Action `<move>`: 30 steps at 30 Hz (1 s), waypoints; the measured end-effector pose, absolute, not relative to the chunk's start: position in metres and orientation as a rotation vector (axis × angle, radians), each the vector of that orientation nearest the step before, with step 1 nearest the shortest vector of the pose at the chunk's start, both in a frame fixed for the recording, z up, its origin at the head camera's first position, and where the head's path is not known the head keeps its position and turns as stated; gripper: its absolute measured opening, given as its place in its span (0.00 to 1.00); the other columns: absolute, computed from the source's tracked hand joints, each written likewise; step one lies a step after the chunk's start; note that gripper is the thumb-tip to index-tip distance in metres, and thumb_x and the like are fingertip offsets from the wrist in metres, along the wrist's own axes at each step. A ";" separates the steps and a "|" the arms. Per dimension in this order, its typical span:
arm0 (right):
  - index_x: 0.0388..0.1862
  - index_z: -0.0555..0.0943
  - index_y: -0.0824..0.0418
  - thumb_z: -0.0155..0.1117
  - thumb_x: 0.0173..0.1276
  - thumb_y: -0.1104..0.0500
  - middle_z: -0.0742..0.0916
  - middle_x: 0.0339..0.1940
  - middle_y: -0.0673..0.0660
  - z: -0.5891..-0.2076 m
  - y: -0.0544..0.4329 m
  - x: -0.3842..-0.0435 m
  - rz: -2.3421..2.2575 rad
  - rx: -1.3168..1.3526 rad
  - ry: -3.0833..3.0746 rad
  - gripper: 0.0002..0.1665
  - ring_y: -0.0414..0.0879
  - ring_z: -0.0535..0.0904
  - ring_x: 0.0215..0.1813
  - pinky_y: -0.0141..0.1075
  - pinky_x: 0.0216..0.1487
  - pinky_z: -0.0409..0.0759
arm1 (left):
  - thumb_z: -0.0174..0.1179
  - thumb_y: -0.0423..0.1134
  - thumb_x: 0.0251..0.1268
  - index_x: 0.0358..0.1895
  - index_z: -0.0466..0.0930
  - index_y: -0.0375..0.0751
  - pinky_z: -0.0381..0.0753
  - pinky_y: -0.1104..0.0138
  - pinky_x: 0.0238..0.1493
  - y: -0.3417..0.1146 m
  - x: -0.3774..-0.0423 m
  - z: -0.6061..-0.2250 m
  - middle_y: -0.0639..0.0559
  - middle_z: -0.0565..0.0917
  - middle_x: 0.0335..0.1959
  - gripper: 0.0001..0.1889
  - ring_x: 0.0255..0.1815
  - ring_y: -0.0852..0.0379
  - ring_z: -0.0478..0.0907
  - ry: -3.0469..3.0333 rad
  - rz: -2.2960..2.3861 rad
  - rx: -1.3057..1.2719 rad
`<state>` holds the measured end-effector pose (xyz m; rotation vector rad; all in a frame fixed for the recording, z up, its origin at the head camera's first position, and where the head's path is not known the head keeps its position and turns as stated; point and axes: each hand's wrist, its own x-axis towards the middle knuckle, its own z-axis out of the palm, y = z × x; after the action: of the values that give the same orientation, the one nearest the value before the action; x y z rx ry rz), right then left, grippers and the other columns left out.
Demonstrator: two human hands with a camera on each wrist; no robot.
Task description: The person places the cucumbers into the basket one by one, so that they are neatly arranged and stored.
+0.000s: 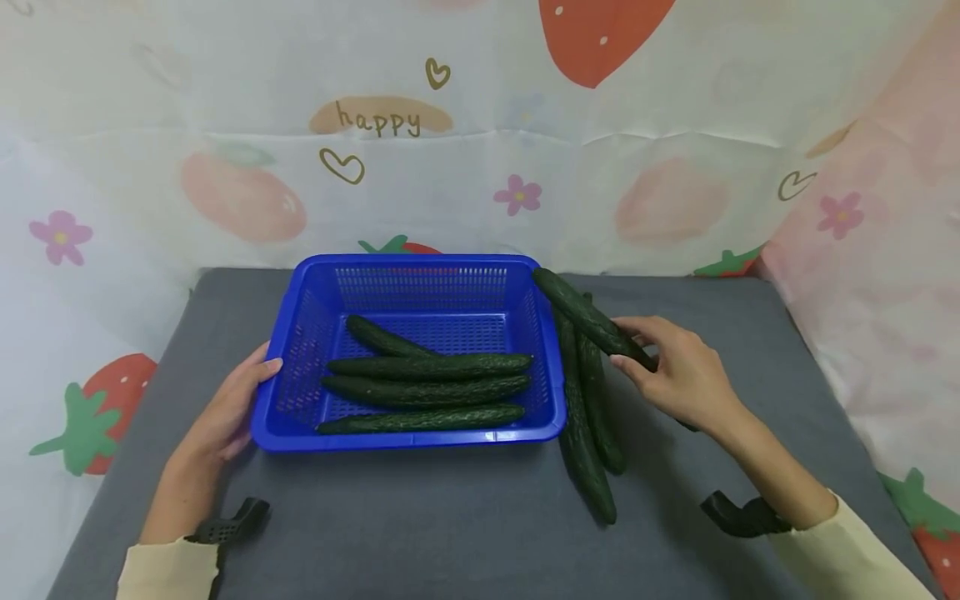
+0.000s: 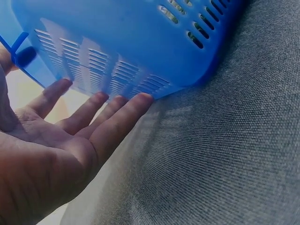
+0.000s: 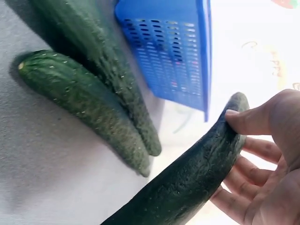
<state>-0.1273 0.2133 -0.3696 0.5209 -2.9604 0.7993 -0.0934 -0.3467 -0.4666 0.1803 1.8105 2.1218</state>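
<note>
A blue plastic basket (image 1: 408, 442) with slotted sides stands on the grey, cloth-covered tabletop (image 1: 375, 533), and it holds four cucumbers (image 1: 427, 392). Three of these lie side by side along its length; one slants behind them, its lower end hidden by the next.

All the cucumbers are dark green, long and slim, with bumpy, slightly ridged skin and a gentle bend. Two more (image 1: 583, 458) lie close together on the tabletop, just beside the basket's right end.

The right hand (image 1: 686, 375) has its grip around a single raised cucumber (image 1: 581, 315), thumb on one side and fingers on the other, above that pair. The left hand (image 1: 232, 408) grips the basket's left end, thumb over the rim and fingers against the outer wall. Counted together: one basket, seven cucumbers.
</note>
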 end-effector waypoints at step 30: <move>0.70 0.82 0.55 0.72 0.74 0.53 0.89 0.52 0.59 -0.344 0.160 -0.162 0.745 0.720 -2.889 0.27 0.45 0.75 0.28 0.38 0.26 0.71 | 0.35 0.41 0.89 0.80 0.54 0.56 0.90 0.60 0.53 -0.349 -0.093 -0.466 0.61 0.85 0.63 0.23 0.59 0.59 0.88 1.741 2.171 0.172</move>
<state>-0.1619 0.1602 -0.3444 0.7198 -2.8892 0.7452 -0.0933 -0.3486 -0.4664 0.1718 1.7414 2.1712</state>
